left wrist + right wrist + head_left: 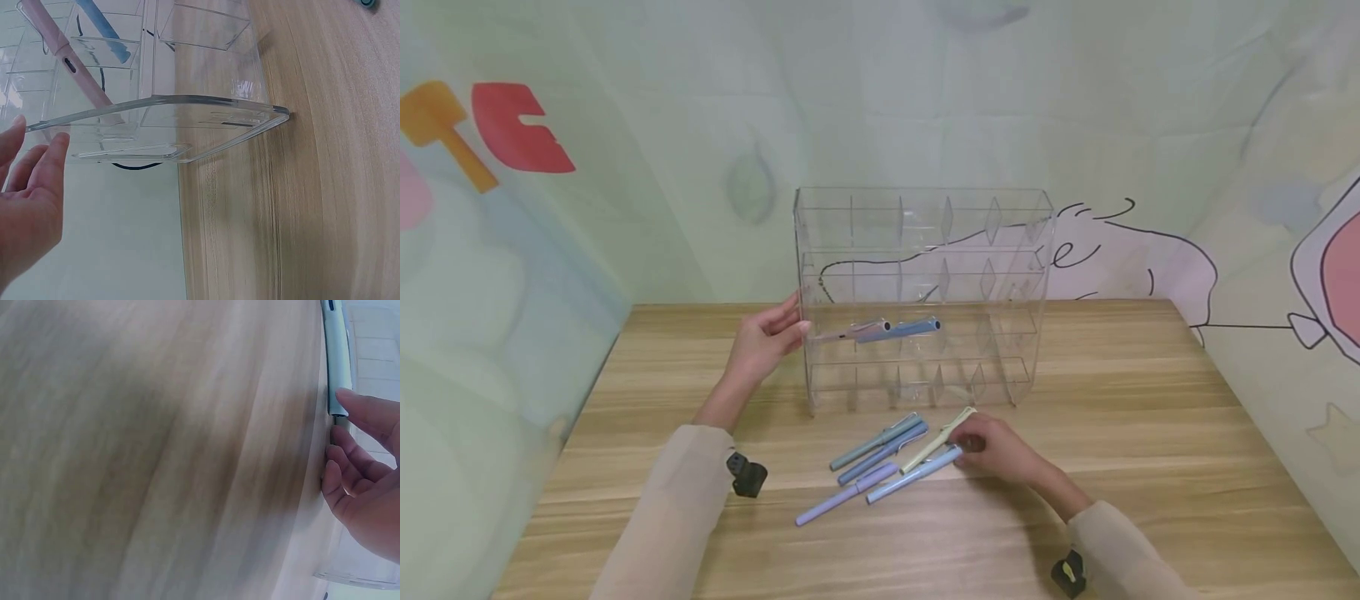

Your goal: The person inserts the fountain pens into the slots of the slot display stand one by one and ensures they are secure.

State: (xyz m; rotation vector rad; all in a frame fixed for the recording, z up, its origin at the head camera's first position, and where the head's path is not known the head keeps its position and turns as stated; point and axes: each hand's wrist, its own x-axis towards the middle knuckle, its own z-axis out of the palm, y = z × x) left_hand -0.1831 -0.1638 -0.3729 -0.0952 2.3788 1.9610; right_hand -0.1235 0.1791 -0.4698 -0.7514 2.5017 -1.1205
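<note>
A clear acrylic rack [922, 250] with rows of compartments stands at the table's far side. My left hand [762, 343] rests at its left side panel, thumb by the front edge and the other fingers along the outer face. In one row lie a pink pen [56, 44] and a blue pen [901, 329]. My right hand [996, 448] pinches the cap end of a light blue pen [917, 473]; the index finger is hidden in the right wrist view. Right beside those fingertips lies a yellow-green pen [928, 448].
To the left on the table [1120, 400] lie a grey-green pen [872, 442], a darker blue pen [882, 454] and a lavender pen [844, 497]. A printed cloth backdrop [700, 167] rises behind the table and along both sides.
</note>
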